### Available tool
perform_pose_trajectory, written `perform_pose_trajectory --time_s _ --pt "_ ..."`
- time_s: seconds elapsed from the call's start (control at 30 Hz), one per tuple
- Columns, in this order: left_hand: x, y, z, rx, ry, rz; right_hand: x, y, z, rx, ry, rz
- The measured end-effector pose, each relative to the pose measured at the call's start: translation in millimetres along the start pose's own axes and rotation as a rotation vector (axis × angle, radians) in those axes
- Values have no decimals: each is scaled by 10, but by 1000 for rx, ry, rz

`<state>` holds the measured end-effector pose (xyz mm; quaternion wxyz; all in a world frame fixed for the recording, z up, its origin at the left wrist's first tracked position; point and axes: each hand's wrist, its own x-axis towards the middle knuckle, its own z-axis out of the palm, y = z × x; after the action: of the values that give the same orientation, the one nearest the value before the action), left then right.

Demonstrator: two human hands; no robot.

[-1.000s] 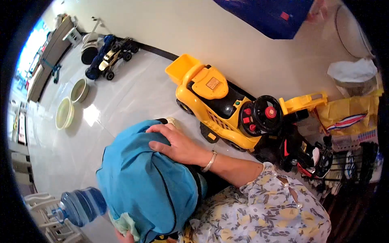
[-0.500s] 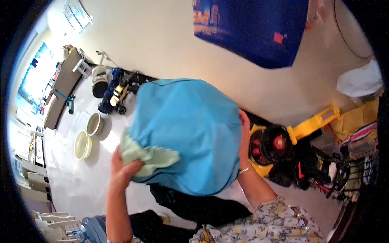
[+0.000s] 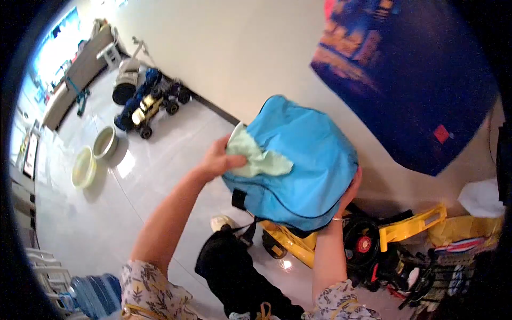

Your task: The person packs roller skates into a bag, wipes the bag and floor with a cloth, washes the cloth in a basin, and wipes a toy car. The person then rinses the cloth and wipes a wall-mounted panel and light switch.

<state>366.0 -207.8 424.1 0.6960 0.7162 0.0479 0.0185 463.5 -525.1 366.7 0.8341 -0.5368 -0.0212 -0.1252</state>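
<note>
A light blue fabric bag (image 3: 309, 154) with dark piping is held up in front of me, tilted. My left hand (image 3: 221, 159) grips a pale green cloth (image 3: 256, 157) between thumb and fingers, against the bag's left side. Part of the cloth lies over the blue fabric. At the bag's lower right edge, my right hand (image 3: 351, 189) is wrapped round it; most of its fingers are hidden behind the bag. A black patch (image 3: 239, 199) and a dark strap (image 3: 248, 233) show at the bag's underside.
Below the bag is a yellow ride-on toy (image 3: 413, 229). A crowded rack (image 3: 453, 272) stands at the right. Two basins, one greenish (image 3: 105, 143) and one yellow (image 3: 84, 168), sit on the floor near toy vehicles (image 3: 152, 104). A blue water bottle (image 3: 96, 292) is lower left.
The bag has turned and shifted right in view, with both hands still on it and the cloth. Its underside strap has come into sight. My view has tilted.
</note>
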Motion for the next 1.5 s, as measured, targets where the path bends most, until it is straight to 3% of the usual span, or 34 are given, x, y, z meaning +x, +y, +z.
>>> perform_pose_trajectory --time_s 0.1,0.13,0.2,0.23,0.3,0.4,0.53,0.63,0.73,0.8,0.93,1.13,1.2,1.27,1.4,1.47,1.5 --pt "245 -95 -20 -26 -42 38 -32 -15 246 336 7 185" --pt "285 -160 -17 -15 -48 47 5 60 229 313 1 203" --pt "323 -358 -60 -22 -28 44 79 186 122 81 33 -49" --pt "319 -450 -71 -12 -16 58 125 309 -2 62 27 -32" --pt "308 -544 -79 33 11 44 264 656 -281 -408 35 -333" --pt "369 -786 -115 114 68 -45 237 840 -525 -516 -3 -369" --pt "356 -1067 -182 -88 82 -75 258 840 -504 -446 -27 -229" --pt "355 -1159 -176 3 121 -48 131 675 -357 -556 3 -308" --pt "266 -1093 -56 61 224 -5 110 537 -272 -492 66 -263" --pt "94 -978 86 438 517 4 110 530 -300 -480 90 -283" --pt "-5 -1284 28 184 562 112 55 554 -501 -339 221 -111" --pt "-279 -1419 -171 153 604 106 -1058 668 -401 -269 431 129" --pt "-400 -1371 -117 216 545 -14 -1671 745 -365 -171 326 257" --pt "-427 -1460 -104 166 487 62 -2118 970 -421 -342 159 323" --pt "-488 -1149 48 350 457 47 -2203 1181 -384 -345 279 452" --pt "-428 -1272 25 318 469 259 -2087 1191 -360 -281 255 537" --pt "-405 -1307 18 276 455 247 -1991 1110 -299 -279 269 647"
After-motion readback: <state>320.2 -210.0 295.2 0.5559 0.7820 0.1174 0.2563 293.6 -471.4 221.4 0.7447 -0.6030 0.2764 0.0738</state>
